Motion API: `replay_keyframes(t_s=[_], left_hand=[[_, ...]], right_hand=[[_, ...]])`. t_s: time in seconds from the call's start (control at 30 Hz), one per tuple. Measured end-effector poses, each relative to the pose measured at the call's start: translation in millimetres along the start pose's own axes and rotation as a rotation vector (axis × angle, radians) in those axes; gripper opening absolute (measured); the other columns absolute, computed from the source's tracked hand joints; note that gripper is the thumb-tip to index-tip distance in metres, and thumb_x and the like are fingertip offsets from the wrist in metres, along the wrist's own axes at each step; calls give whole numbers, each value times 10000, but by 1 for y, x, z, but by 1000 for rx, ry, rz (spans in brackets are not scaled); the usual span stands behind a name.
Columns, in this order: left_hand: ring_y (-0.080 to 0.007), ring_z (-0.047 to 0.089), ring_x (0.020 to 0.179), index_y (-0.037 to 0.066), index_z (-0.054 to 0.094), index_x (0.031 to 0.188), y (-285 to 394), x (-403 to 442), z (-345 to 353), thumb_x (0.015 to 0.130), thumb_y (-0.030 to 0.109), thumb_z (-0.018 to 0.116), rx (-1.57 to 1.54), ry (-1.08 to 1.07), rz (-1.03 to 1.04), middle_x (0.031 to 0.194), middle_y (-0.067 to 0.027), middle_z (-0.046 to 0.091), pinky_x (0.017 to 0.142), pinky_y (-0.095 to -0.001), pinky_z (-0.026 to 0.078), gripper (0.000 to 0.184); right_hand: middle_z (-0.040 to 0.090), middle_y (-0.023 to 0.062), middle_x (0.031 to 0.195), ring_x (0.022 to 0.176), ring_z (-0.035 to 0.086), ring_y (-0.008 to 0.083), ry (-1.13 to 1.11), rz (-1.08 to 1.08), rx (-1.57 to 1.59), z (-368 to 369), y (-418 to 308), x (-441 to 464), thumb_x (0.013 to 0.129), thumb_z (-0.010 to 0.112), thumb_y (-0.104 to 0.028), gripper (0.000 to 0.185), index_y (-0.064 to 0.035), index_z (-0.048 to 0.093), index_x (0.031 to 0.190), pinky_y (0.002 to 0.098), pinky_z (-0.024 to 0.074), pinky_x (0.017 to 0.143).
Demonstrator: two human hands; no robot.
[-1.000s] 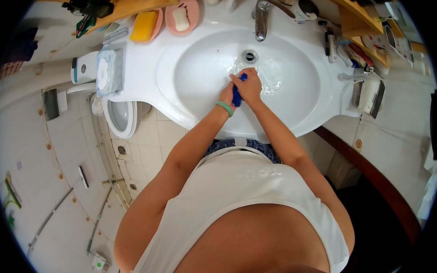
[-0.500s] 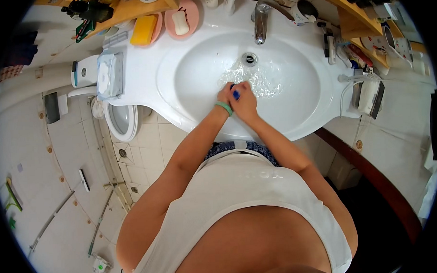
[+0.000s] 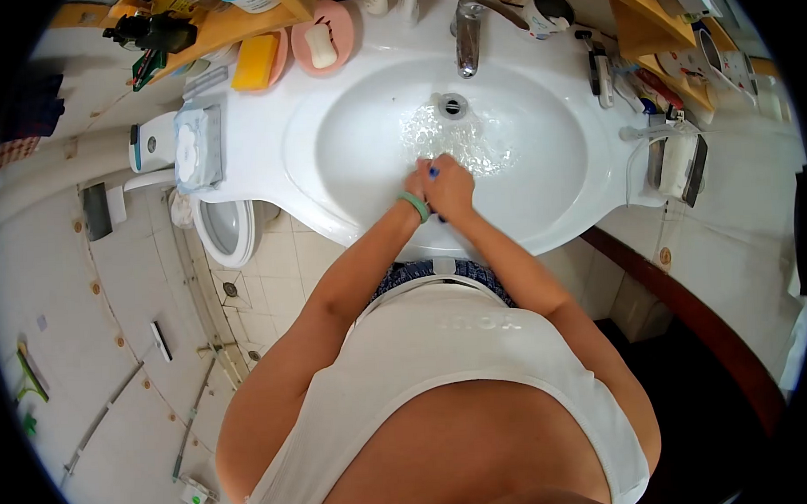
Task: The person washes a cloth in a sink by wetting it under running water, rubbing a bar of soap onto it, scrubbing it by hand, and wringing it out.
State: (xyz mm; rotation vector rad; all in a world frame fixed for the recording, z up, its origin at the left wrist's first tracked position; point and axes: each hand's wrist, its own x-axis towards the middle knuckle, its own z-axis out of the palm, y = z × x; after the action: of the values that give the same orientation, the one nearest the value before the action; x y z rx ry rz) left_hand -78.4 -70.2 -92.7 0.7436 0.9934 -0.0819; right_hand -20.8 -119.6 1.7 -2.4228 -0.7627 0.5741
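Observation:
Over the near part of the white sink basin (image 3: pixel 542 158), my two hands are pressed together. Fingers of my right hand (image 3: pixel 452 184) are curled closed around a small dark blue thing (image 3: pixel 434 172), of which only bits show. Closed against it from the other side is my left hand (image 3: pixel 415 179), with a green band (image 3: pixel 414 206) on the wrist; its fingers are partly hidden. What kind of thing the blue one is I cannot make out. Rippling water (image 3: pixel 453 135) spreads in the basin beyond my hands, below the chrome tap (image 3: pixel 469 50).
At the back left, a yellow sponge (image 3: pixel 256 63) and a white soap bar (image 3: pixel 321 45) sit on pink dishes. A pack of wipes (image 3: pixel 198 148) stands on the left counter edge. A cup (image 3: pixel 548 14) is beside the tap. Wooden shelves (image 3: pixel 653 25) overhang both back corners.
My hands stay together but have shifted their grip, and less of the blue thing shows between the fingers. A dark bit now shows below, near the wrists. The view has shifted slightly.

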Motion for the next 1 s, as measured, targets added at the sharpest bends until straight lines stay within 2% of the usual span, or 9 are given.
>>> replay_keyframes(t_s=[0.03, 0.1, 0.37, 0.53, 0.63, 0.7, 0.77, 0.83, 1.0], left_hand=[[-175, 615, 798, 55, 563, 1034, 13, -21, 14, 886, 361, 515, -500, 16, -141, 967, -71, 616, 691, -287, 511, 344], [-160, 612, 740, 30, 563, 1026, 25, -32, 20, 863, 381, 548, -344, 81, -133, 932, -72, 618, 657, -271, 509, 387], [-236, 579, 799, 84, 603, 979, 44, -37, -31, 798, 311, 622, 1215, 442, 415, 886, -119, 588, 726, -367, 471, 292], [-296, 553, 843, 66, 577, 955, 39, -35, -32, 776, 281, 626, 1645, 800, 890, 1005, -154, 549, 726, -405, 451, 284], [-293, 556, 860, 69, 541, 977, -7, 18, -38, 808, 328, 598, 1241, 609, 614, 1042, -153, 541, 736, -387, 445, 314], [-253, 560, 859, 81, 491, 1004, -27, 41, -28, 861, 352, 540, 458, 605, 417, 1042, -122, 535, 702, -412, 466, 311], [-261, 575, 858, 136, 500, 1049, 9, 4, 3, 916, 414, 417, -513, 304, 77, 974, -109, 564, 755, -413, 498, 319], [-263, 581, 868, 146, 510, 1071, 2, 6, -10, 911, 391, 428, -820, -164, 15, 926, -114, 575, 754, -408, 507, 304], [-206, 590, 804, 104, 533, 1044, 5, -14, 3, 907, 397, 422, -738, -300, -48, 919, -86, 583, 701, -357, 517, 342]], right_hand=[[602, 127, 797, 694, 599, 362, 2, 2, 1, 2, 10, 14, 790, 597, -380, 316, -67, 636, 765, 430, 480, 658], [605, 139, 819, 712, 606, 346, -66, 174, -73, 3, 36, 38, 793, 584, -447, 391, -64, 634, 736, 412, 483, 656], [258, 122, 1395, 1232, 264, 392, -81, -100, -335, -13, 95, 3, 726, 592, -580, 657, -287, 442, 1294, 603, 199, 947], [308, 169, 1351, 1188, 339, 399, -26, -273, -211, 9, 106, 13, 715, 672, -255, 554, -189, 492, 1235, 500, 276, 974], [429, 156, 1242, 1070, 485, 308, 102, -172, 159, 29, 101, 24, 671, 562, 0, 500, -74, 514, 1162, 322, 422, 873], [534, 122, 1099, 959, 546, 221, -233, 261, 900, 29, 79, 23, 631, 533, 28, 525, -63, 530, 1147, 297, 455, 807], [620, 97, 939, 824, 593, 187, -342, 174, 932, 7, 48, 7, 638, 535, -12, 416, -77, 609, 1043, 286, 472, 754], [616, 104, 891, 775, 610, 242, -215, -49, 608, -2, 25, -12, 655, 620, -122, 277, -82, 637, 929, 322, 483, 704], [593, 93, 824, 740, 599, 273, -61, -178, 251, -28, -8, -11, 649, 698, -227, 258, -72, 625, 841, 349, 478, 671]])
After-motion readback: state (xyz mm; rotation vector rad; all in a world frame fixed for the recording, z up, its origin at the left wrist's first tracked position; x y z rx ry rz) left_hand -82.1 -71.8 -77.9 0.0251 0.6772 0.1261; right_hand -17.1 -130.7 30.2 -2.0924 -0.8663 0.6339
